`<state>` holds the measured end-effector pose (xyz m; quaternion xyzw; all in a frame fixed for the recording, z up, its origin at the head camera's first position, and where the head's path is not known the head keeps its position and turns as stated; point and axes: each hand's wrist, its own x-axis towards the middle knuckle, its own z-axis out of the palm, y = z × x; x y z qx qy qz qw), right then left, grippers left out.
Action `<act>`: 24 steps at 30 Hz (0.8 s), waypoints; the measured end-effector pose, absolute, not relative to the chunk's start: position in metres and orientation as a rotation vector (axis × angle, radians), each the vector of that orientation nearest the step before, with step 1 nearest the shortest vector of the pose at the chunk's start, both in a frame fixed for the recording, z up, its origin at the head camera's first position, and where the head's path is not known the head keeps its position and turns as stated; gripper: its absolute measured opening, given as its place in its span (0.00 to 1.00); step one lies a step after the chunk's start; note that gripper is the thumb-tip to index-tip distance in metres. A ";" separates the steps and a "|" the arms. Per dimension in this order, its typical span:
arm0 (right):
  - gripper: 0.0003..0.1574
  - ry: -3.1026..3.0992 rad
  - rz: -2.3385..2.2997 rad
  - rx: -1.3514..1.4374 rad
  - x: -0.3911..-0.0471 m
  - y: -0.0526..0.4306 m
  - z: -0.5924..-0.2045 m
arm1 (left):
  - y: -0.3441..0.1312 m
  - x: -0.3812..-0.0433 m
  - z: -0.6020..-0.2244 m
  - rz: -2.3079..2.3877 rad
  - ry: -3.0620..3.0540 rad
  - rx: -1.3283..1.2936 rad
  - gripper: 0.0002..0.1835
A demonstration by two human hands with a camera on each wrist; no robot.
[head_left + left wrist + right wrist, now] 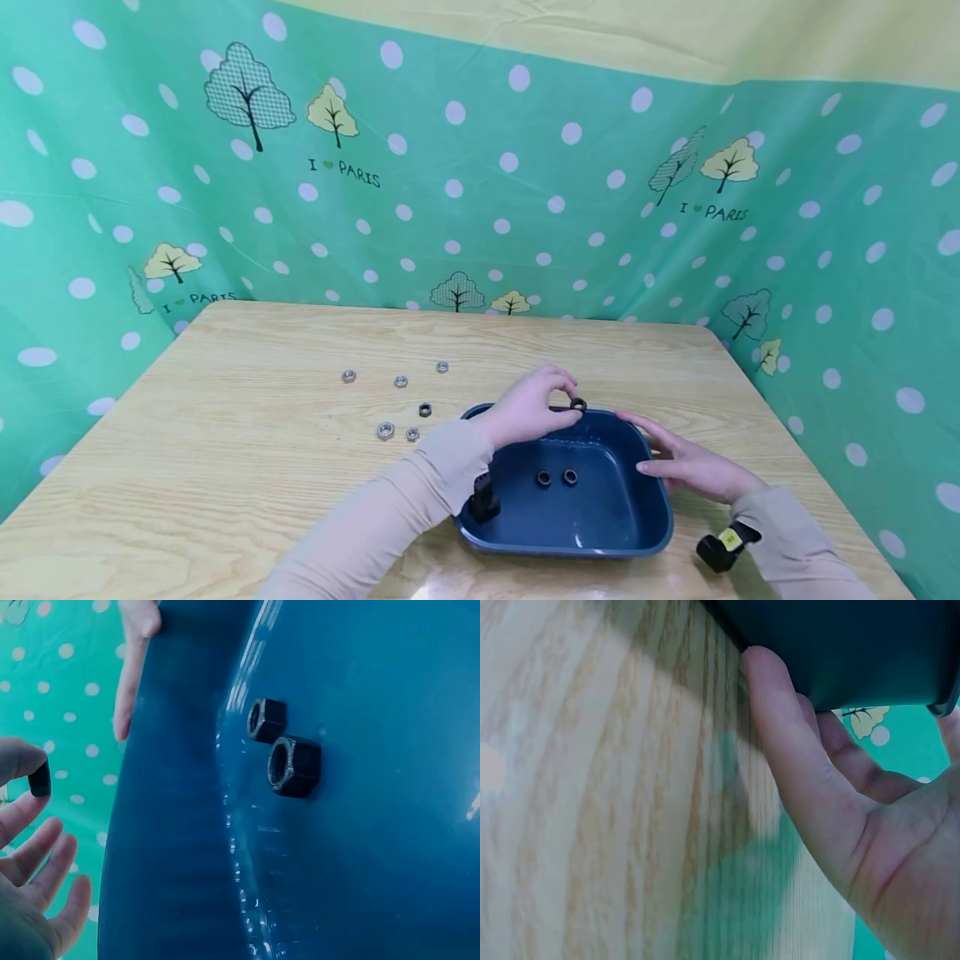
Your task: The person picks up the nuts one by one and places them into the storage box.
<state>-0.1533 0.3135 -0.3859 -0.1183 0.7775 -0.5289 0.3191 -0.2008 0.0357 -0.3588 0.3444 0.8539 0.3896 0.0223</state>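
My left hand [530,406] pinches a black hex nut [577,404] between thumb and fingertips over the far rim of a blue plastic basin [525,551]. In the left wrist view this held nut [40,780] shows edge-on, with the other fingers spread loosely. Two more black nuts, a left one [543,478] and a right one [571,477], lie side by side on the basin floor. My right hand [693,467] holds the basin's far right corner, thumb over the rim and fingers along the outside. The right wrist view shows its fingers [769,690] against the outer wall.
Left of the basin, several silver nuts [386,431] and one black nut [425,410] lie scattered on the wooden table [225,467]. A green dotted curtain [480,192] hangs behind and beside the table. Each wrist carries a black camera mount [727,546].
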 end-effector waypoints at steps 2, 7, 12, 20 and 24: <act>0.46 2.042 -1.392 -0.310 -0.154 0.314 -0.386 | 0.037 -0.199 -0.359 1.169 2.636 1.106 0.08; 0.45 2.032 -1.397 -0.306 -0.154 0.313 -0.385 | 0.036 -0.195 -0.362 1.055 2.575 1.262 0.08; 0.46 2.028 -1.393 -0.294 -0.156 0.312 -0.384 | 0.036 -0.191 -0.362 0.953 2.489 1.425 0.10; 0.46 2.055 -1.368 -0.290 -0.155 0.313 -0.385 | 0.041 -0.189 -0.368 0.775 2.428 1.485 0.09; 0.46 2.054 -1.372 -0.293 -0.155 0.312 -0.386 | 0.042 -0.189 -0.373 0.717 2.435 1.481 0.08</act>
